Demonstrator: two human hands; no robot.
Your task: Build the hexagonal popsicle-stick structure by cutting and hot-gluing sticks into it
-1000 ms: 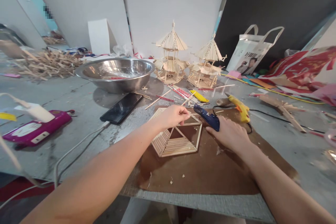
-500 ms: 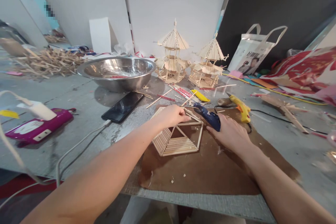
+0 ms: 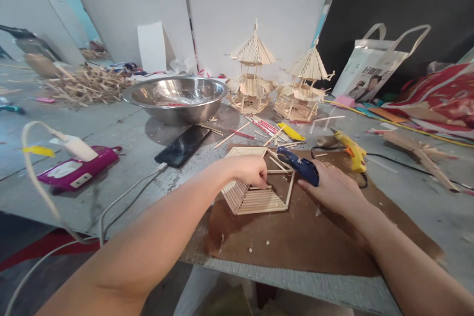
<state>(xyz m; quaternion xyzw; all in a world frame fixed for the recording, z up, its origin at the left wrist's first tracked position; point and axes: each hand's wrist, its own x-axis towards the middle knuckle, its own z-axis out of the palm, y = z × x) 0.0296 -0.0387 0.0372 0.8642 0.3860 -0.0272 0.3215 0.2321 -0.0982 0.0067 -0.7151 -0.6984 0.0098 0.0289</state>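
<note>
A hexagonal frame of thin wooden sticks [image 3: 262, 203] lies on a brown mat [image 3: 296, 247], its left and front sections filled with rows of sticks. My left hand [image 3: 252, 170] reaches over the frame, fingers pinched downward on a short stick at the inner edge of the front section; the fingertips partly cover it. Wrapped in my right hand [image 3: 335, 185] are dark blue pliers [image 3: 301, 167], pointing left over the frame's right corner. Loose short sticks [image 3: 277, 163] lie inside the frame's far part.
Two stick pagodas [image 3: 254, 74] stand behind, beside a steel basin [image 3: 177, 108]. A yellow glue gun [image 3: 356, 152] with a black cord lies to the right. A phone [image 3: 183, 146] and a purple power strip [image 3: 79, 170] with cables sit left. Scattered sticks [image 3: 264, 126] lie beyond the mat.
My left hand has moved from the frame's far side toward its front section, fingertips lower. My right hand still holds the pliers in about the same place. The view has shifted slightly.
</note>
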